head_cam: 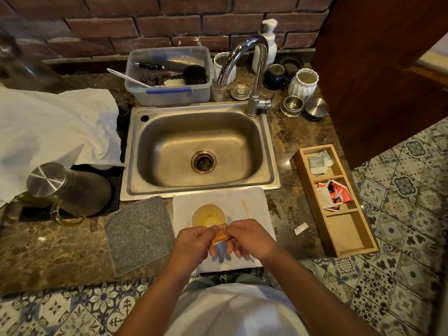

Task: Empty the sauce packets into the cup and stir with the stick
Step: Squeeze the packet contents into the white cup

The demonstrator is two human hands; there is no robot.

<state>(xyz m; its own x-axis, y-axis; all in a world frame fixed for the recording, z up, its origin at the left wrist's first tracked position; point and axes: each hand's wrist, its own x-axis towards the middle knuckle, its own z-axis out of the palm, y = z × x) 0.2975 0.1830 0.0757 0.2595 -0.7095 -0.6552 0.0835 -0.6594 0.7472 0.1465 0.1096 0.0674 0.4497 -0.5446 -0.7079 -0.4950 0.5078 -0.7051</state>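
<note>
A white cup (208, 214) with pale yellowish liquid stands on a white cloth (257, 202) in front of the sink. Just below the cup's near rim, my left hand (194, 243) and my right hand (247, 238) pinch an orange sauce packet (220, 235) between them, one on each side. A wooden stick (246, 209) lies on the cloth to the right of the cup. More packets lie in a wooden tray (346, 241) at the right: red ones (334, 192) in the middle compartment, grey-green ones (317, 162) in the far one.
A steel sink (198, 146) with a tap (254, 69) is behind the cloth. A grey mat (138, 234) lies left, a metal-lidded jug (63, 187) further left. A small white scrap (300, 227) lies on the counter. Jars and a plastic tub (169, 93) line the back.
</note>
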